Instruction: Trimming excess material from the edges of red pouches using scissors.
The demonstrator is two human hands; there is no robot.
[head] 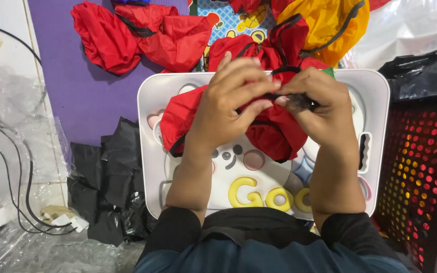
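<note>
My left hand (228,103) and my right hand (319,108) are raised close together over a white lap tray (150,151) with cartoon pictures. Both grip a crumpled red fabric bag (271,134) with black trim. The fingertips of both hands pinch its black drawstring (287,96) between them. Part of the red fabric hangs down under my hands onto the tray.
More red fabric pieces (137,33) and a yellow one (324,23) lie on the purple mat (82,91) beyond the tray. Black plastic bags (110,187) sit to the left, a dark perforated crate (423,172) to the right. Cables (24,192) and clear plastic lie at far left.
</note>
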